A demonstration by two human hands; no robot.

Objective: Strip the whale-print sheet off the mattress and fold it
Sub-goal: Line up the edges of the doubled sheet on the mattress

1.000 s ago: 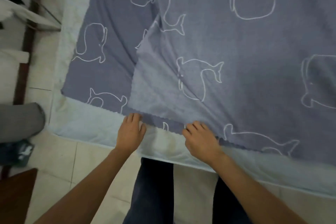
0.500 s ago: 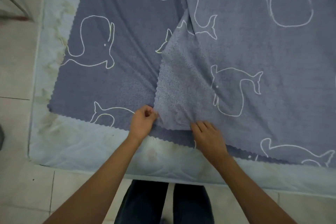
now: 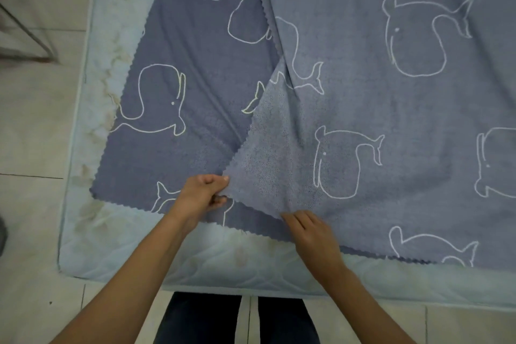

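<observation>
Nearest, at the mattress's [image 3: 111, 246] near side, two legs in dark trousers [image 3: 201, 318] stand on a pale tiled floor [image 3: 33, 134]. The mattress is light blue and quilted, with brownish stains along its near and left borders, and it lies low on the floor.

Both hands reach over the near edge of the mattress. The left hand [image 3: 205, 193] pinches the corner of a turned-over flap of the sheet [image 3: 195, 50], with its fingers curled round the cloth. The right hand [image 3: 310, 232] lies on the flap's lower edge a little to the right, its fingers nearly straight. Whether its thumb grips cloth underneath, I cannot tell.

The sheet is blue-grey with white whale outlines and a zigzag-cut edge. It is spread across most of the mattress, leaving bare strips at the near and left sides. The flap shows a paler, dotted underside and runs in a diagonal crease toward the far end of the mattress.

Beyond the mattress's far left corner, a thin metal frame [image 3: 28, 33] stands on the floor, blurred.
</observation>
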